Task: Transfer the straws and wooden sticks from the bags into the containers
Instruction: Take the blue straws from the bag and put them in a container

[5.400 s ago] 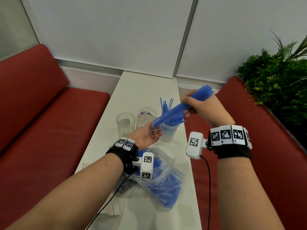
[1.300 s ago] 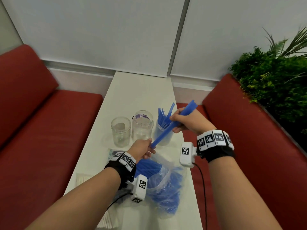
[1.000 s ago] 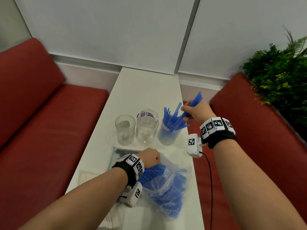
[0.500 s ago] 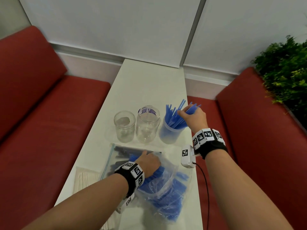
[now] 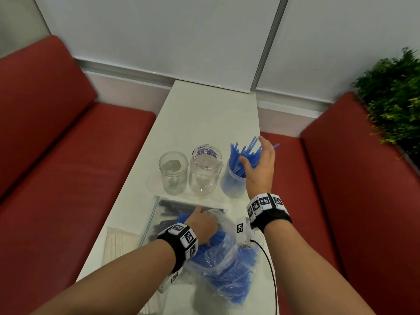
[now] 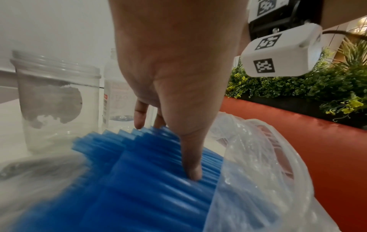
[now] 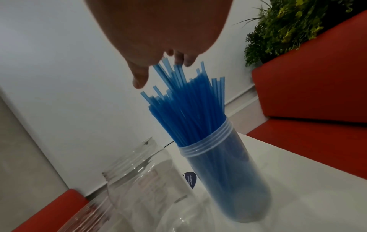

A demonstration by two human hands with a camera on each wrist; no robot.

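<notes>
Our right hand hovers over the right-hand container, fingers spread and relaxed, fingertips touching the tops of the blue straws standing in it; nothing gripped. Our left hand sits at the mouth of the clear plastic bag at the near tabletop edge, fingers extended down onto the loose blue straws in the bag; thumb pressing on them, no closed grip visible. Two clear jars stand left of the straw container: middle jar and left jar, both without straws. A zip bag of dark items lies under the left hand, and a packet of pale wooden sticks lies left of it.
</notes>
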